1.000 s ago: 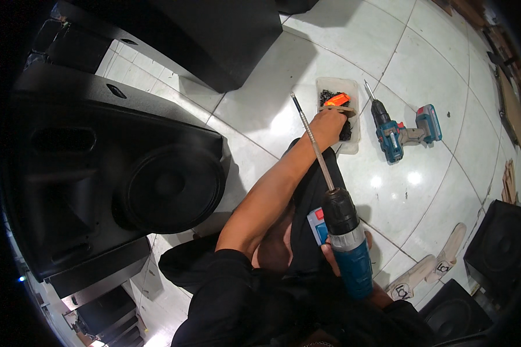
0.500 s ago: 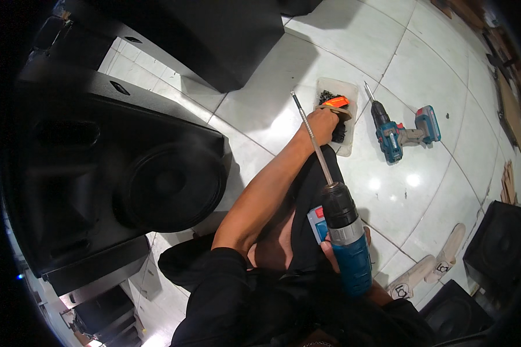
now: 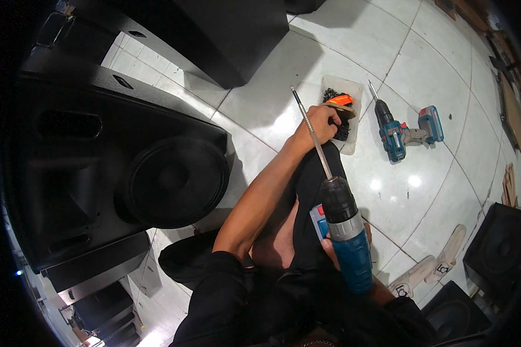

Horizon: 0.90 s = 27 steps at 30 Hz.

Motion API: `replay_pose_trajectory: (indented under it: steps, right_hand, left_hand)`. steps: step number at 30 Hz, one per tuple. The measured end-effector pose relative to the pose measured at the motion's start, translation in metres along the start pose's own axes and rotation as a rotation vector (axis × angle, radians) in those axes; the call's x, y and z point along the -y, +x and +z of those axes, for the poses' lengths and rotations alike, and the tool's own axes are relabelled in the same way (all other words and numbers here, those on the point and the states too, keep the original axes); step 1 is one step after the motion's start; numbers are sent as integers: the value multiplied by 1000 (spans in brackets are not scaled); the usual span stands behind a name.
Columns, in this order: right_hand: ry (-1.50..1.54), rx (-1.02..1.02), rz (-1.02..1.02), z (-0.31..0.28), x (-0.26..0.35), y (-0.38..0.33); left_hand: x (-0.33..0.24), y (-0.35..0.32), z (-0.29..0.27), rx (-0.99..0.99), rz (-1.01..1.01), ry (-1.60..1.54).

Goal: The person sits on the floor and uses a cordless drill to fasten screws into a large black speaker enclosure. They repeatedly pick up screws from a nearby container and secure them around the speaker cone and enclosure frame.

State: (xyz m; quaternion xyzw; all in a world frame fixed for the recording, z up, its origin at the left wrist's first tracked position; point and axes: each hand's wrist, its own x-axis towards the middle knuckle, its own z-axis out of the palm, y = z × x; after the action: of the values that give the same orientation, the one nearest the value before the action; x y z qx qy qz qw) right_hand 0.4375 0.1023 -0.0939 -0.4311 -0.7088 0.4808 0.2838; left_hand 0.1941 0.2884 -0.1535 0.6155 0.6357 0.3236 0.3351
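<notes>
My left hand [image 3: 317, 127] is at the near left side of a clear plastic box [image 3: 356, 98], its fingers bent and closed toward the contents. What they pinch, if anything, is hidden. Inside the box lie many small black screws [image 3: 342, 132], an orange piece [image 3: 340, 99] and a flat brown piece [image 3: 344, 110] beside my fingertips. My right hand [image 3: 331, 250] grips a blue cordless drill [image 3: 353, 254], mostly hidden behind its body. A long thin screwdriver bit [image 3: 312, 132] sticks out of its black chuck and points up and away, passing in front of my left hand in this view.
A second cordless drill [image 3: 396, 139] lies on the white tiled floor, right of the box. A large black speaker [image 3: 98, 173] is at my left, with a black cabinet [image 3: 226, 40] beyond it. Slippers [image 3: 446, 260] and smaller speakers [image 3: 498, 243] are at the right.
The left hand has shifted slightly at the box, and its fingers show more clearly over the edge. The drill stays in my right hand, nearly still. The whole view has tilted a little.
</notes>
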Motion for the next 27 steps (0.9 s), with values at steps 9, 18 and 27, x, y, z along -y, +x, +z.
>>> replay_pose_trajectory:
  steps: [9,18,27]
  right_hand:
    - [-71,-12,31,3,-15,-8]
    - [-70,-22,58,1,7,3]
    - [-190,9,-104,-1,9,8]
  left_hand:
    - [3,3,1,62,-202,-441]
    - [6,3,6,106,-312,-646]
    - [7,0,5,54,-402,-815]
